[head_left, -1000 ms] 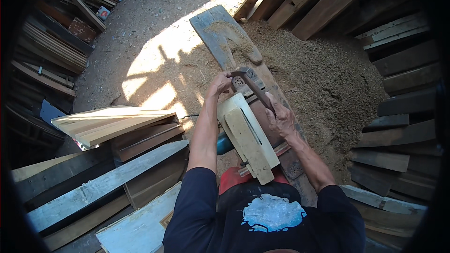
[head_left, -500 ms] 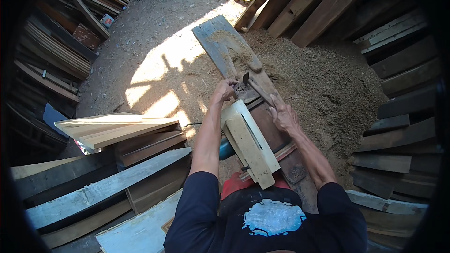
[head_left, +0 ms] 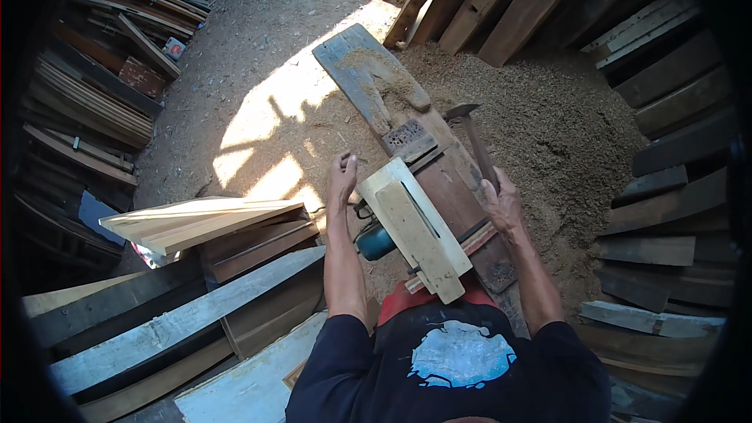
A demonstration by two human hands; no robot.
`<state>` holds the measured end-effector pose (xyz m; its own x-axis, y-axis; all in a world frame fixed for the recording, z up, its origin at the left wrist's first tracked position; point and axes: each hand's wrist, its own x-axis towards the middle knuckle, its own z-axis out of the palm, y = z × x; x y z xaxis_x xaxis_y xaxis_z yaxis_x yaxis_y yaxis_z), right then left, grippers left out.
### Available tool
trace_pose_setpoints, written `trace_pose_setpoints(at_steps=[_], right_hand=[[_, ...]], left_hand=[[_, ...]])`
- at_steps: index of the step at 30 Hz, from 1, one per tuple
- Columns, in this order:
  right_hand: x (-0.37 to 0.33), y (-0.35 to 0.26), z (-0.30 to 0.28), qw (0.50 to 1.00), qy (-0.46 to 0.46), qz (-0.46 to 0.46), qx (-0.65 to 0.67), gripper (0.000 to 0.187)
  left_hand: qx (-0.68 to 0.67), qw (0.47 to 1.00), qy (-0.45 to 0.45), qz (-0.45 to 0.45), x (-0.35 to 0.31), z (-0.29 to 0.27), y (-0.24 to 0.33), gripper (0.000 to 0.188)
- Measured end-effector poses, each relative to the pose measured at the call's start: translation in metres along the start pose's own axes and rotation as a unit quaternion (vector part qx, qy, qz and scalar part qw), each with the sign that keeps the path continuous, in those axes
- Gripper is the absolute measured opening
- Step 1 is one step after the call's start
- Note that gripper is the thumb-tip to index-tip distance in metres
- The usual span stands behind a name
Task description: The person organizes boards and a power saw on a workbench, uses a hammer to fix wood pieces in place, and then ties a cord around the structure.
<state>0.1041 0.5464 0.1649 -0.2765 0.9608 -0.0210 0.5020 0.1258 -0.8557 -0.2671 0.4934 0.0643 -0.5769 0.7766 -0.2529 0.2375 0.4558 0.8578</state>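
Head view, from my remote seat. Right grip (head_left: 504,202) is closed around the lower handle of a hammer (head_left: 481,149), whose dark head points away from the body. I read the low hold as leaving the length of the handle free for leverage. The tool is at the right edge of the wooden desk (head_left: 338,56), its head to the right of the perforated block (head_left: 403,136) and apart from it.

Left grip (head_left: 342,178) hangs left of the desk, fingers curled with the tips close together; I cannot tell whether anything small is pinched there. It touches neither block nor hammer.

Pale board (head_left: 448,254) stands along the desk's left side with a thicker wooden strip (head_left: 411,223) against it, presumably a fence to guide stock. Green motor housing (head_left: 377,244) sits beneath, on the outer side. Brown plate (head_left: 448,192) lies between fence and right forearm.

Surroundings: shavings heap (head_left: 560,145) banks against the right side; stacked light planks (head_left: 196,221) crowd the left, near the left forearm. Leaning boards (head_left: 526,12) bound the far right. I judge the raised fence the main obstruction between the two arms.
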Motion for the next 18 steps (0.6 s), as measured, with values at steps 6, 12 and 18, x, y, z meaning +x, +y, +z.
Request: trace_pose_setpoints(at_steps=[6, 12, 18], right_hand=[[-0.06, 0.057, -0.052, 0.989, 0.052, 0.131, 0.052, 0.021], [-0.102, 0.118, -0.066, 0.988, 0.085, 0.127, 0.024, 0.02], [-0.125, 0.103, -0.072, 0.985, 0.09, 0.141, 0.032, 0.022]], left_hand=[[-0.124, 0.952, -0.166, -0.227, -0.045, 0.006, -0.044, 0.087], [-0.185, 0.964, -0.123, -0.145, -0.044, 0.028, -0.072, 0.088], [-0.138, 0.973, -0.113, -0.147, -0.038, 0.022, -0.077, 0.088]])
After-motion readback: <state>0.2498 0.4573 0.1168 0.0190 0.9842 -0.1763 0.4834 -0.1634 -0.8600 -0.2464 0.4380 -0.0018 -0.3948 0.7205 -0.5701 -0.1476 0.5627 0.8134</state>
